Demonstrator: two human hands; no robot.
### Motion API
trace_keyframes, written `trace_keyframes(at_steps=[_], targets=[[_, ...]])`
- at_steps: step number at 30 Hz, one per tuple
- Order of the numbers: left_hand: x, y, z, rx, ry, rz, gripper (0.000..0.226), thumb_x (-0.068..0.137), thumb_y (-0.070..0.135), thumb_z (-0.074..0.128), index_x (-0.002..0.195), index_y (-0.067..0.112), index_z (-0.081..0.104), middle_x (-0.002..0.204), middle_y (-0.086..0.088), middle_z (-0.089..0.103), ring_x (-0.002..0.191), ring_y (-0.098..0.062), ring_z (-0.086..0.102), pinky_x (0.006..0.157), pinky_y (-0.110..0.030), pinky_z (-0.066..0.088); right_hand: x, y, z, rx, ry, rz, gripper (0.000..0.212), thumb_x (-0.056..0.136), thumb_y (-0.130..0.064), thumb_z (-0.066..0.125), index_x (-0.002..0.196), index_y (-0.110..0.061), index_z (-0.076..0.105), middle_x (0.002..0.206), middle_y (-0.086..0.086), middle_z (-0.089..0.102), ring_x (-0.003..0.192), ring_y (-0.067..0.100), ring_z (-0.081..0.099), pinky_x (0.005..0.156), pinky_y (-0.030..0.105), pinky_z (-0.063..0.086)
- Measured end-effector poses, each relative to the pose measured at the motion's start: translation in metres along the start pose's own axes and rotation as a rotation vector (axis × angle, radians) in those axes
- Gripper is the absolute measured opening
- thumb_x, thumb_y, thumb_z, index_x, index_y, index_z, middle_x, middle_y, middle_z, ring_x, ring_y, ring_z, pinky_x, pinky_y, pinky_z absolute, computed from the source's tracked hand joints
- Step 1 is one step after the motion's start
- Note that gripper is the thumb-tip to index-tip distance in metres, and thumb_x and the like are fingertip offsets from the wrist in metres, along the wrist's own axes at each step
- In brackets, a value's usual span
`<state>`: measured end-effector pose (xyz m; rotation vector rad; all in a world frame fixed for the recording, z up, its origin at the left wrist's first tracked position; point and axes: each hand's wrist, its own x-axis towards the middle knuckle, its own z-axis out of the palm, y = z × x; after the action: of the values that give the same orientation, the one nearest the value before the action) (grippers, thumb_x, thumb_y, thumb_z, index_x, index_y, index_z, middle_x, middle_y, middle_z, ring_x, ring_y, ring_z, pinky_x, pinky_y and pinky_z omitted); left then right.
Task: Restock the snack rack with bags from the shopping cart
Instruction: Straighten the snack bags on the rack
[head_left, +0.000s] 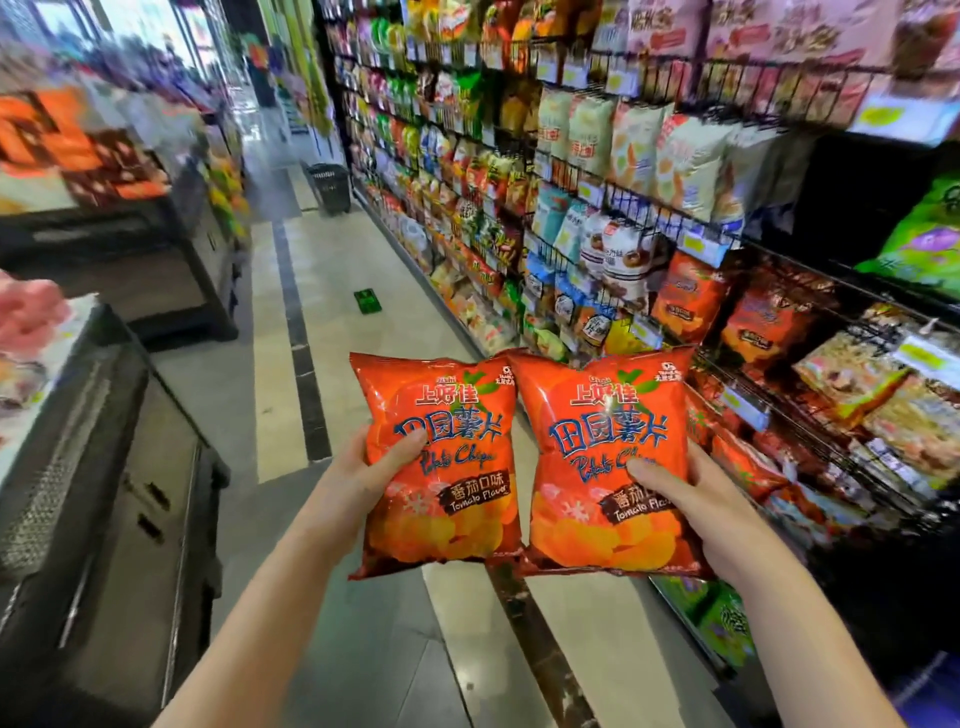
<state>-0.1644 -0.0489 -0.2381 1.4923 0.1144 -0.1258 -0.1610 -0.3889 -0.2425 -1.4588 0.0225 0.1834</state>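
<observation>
I hold two orange-red tomato potato chip bags side by side in front of me above the aisle floor. My left hand (363, 478) grips the left bag (441, 467) by its left edge, thumb across the front. My right hand (696, 499) grips the right bag (608, 467) by its right edge, thumb on the front. The two bags touch at their inner edges. The snack rack (649, 208) runs along the right, its wire shelves packed with bags; matching orange bags (748, 462) lie on a lower shelf just right of my right hand.
A black freezer cabinet (119, 467) stands close on my left. A black basket (330, 187) sits far down the aisle by the rack. A small green item (368, 300) lies on the tiled floor ahead. No shopping cart shows.
</observation>
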Motion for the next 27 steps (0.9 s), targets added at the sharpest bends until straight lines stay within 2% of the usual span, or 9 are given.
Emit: trace_keyframes(at_steps=[3, 6, 11, 15, 17, 19, 21, 24, 27], targets=[[0.042, 0.004, -0.015, 0.006, -0.007, 0.014, 0.035, 0.095, 0.03, 0.069, 0.128, 0.024, 0.061, 0.114, -0.004, 0.078, 0.1, -0.028, 0.077, 0.076, -0.037, 0.064, 0.034, -0.001, 0.009, 0.01, 0.006, 0.003, 0.066, 0.074, -0.035, 0.086, 0.134, -0.028, 0.059, 0.12, 0.005, 0.076, 0.105, 0.029, 0.075, 0.093, 0.05, 0.057], [0.089, 0.009, -0.036, 0.015, -0.042, 0.024, 0.038, 0.09, 0.031, 0.07, 0.126, 0.024, 0.063, 0.112, -0.003, 0.079, 0.101, -0.027, 0.077, 0.079, -0.037, 0.063, 0.065, 0.0, 0.026, 0.013, 0.047, -0.005, 0.064, 0.071, -0.032, 0.085, 0.13, -0.028, 0.06, 0.119, 0.005, 0.076, 0.107, 0.029, 0.074, 0.096, 0.051, 0.056], [0.176, 0.019, -0.078, 0.037, -0.195, 0.019, 0.044, 0.092, 0.031, 0.069, 0.134, 0.02, 0.061, 0.119, -0.008, 0.077, 0.106, -0.033, 0.075, 0.093, -0.051, 0.059, 0.118, 0.003, 0.062, 0.013, 0.157, -0.016, 0.105, 0.033, -0.055, 0.102, 0.125, -0.029, 0.06, 0.117, 0.005, 0.077, 0.106, 0.029, 0.074, 0.088, 0.048, 0.061], [0.242, 0.036, -0.103, 0.03, -0.307, 0.056, 0.052, 0.088, 0.038, 0.08, 0.132, 0.018, 0.06, 0.114, -0.007, 0.078, 0.1, -0.031, 0.077, 0.073, -0.035, 0.064, 0.152, 0.002, 0.092, 0.073, 0.258, -0.042, 0.111, 0.036, -0.05, 0.103, 0.134, -0.025, 0.057, 0.122, 0.008, 0.075, 0.111, 0.033, 0.072, 0.095, 0.053, 0.057], [0.269, 0.047, -0.109, 0.031, -0.38, 0.035, 0.073, 0.074, 0.05, 0.088, 0.132, 0.016, 0.059, 0.115, -0.009, 0.078, 0.098, -0.03, 0.077, 0.069, -0.031, 0.064, 0.163, -0.002, 0.106, 0.09, 0.317, -0.054, 0.104, 0.046, -0.04, 0.102, 0.137, -0.023, 0.055, 0.122, 0.009, 0.075, 0.11, 0.034, 0.072, 0.093, 0.052, 0.058], [0.295, 0.054, -0.111, 0.038, -0.481, 0.022, 0.057, 0.086, 0.039, 0.082, 0.133, 0.016, 0.059, 0.117, -0.009, 0.077, 0.101, -0.03, 0.077, 0.071, -0.032, 0.063, 0.171, -0.006, 0.115, 0.099, 0.392, -0.081, 0.088, 0.056, -0.027, 0.096, 0.134, -0.022, 0.056, 0.117, 0.007, 0.076, 0.104, 0.029, 0.075, 0.08, 0.043, 0.063], [0.319, 0.058, -0.109, 0.054, -0.546, 0.012, 0.045, 0.092, 0.031, 0.074, 0.133, 0.02, 0.06, 0.117, -0.007, 0.077, 0.102, -0.029, 0.077, 0.073, -0.033, 0.064, 0.176, -0.008, 0.122, 0.121, 0.451, -0.105, 0.086, 0.053, -0.031, 0.101, 0.128, -0.024, 0.059, 0.113, 0.005, 0.078, 0.098, 0.025, 0.077, 0.07, 0.031, 0.063], [0.36, 0.061, -0.099, 0.1, -0.597, 0.014, 0.077, 0.072, 0.057, 0.086, 0.137, 0.027, 0.057, 0.12, -0.003, 0.077, 0.104, -0.025, 0.076, 0.087, -0.044, 0.062, 0.18, -0.013, 0.125, 0.142, 0.543, -0.135, 0.055, 0.075, -0.016, 0.08, 0.126, -0.024, 0.06, 0.113, 0.006, 0.078, 0.098, 0.025, 0.076, 0.069, 0.03, 0.062], [0.396, 0.065, -0.077, 0.131, -0.655, -0.007, 0.075, 0.074, 0.056, 0.087, 0.136, 0.029, 0.056, 0.12, 0.0, 0.077, 0.107, -0.024, 0.075, 0.096, -0.049, 0.058, 0.181, -0.015, 0.117, 0.146, 0.599, -0.129, 0.068, 0.071, -0.027, 0.089, 0.131, -0.023, 0.06, 0.12, 0.008, 0.075, 0.105, 0.028, 0.074, 0.075, 0.034, 0.063]])
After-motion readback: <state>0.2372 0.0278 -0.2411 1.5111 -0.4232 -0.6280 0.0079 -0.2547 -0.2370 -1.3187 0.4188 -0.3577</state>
